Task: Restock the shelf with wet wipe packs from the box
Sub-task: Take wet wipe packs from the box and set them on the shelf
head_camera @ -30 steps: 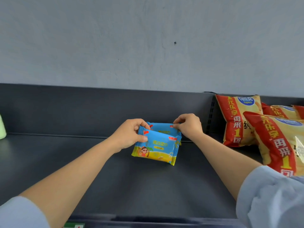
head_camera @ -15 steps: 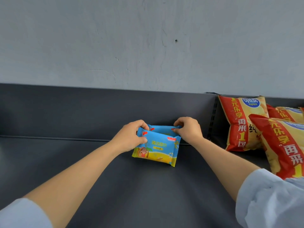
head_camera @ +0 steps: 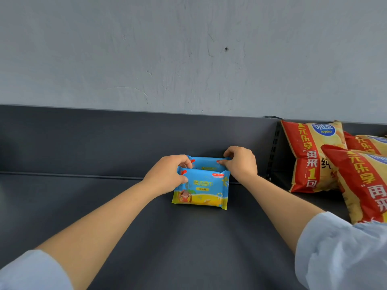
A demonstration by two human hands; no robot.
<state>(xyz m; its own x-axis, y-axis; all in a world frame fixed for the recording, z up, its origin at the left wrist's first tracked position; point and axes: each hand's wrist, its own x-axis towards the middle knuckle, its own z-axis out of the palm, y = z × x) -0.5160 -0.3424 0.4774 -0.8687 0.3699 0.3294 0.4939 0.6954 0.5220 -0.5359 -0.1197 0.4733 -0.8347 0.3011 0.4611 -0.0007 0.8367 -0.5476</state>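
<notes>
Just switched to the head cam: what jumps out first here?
The bright blue-and-yellow front wipe pack stands before a rear wipe pack at the back of the dark shelf. The left hand grips the front one's left edge; the right hand pinches the rear one's top corner. Red-and-yellow snack bags crowd the shelf's right end.

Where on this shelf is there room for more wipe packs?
The dark grey metal shelf is bare left of the left hand, and in front of the two blue and yellow wet wipe packs, between the forearms. A narrow strip is free between the right hand and the red and yellow snack bags, which crowd the right end.
</notes>
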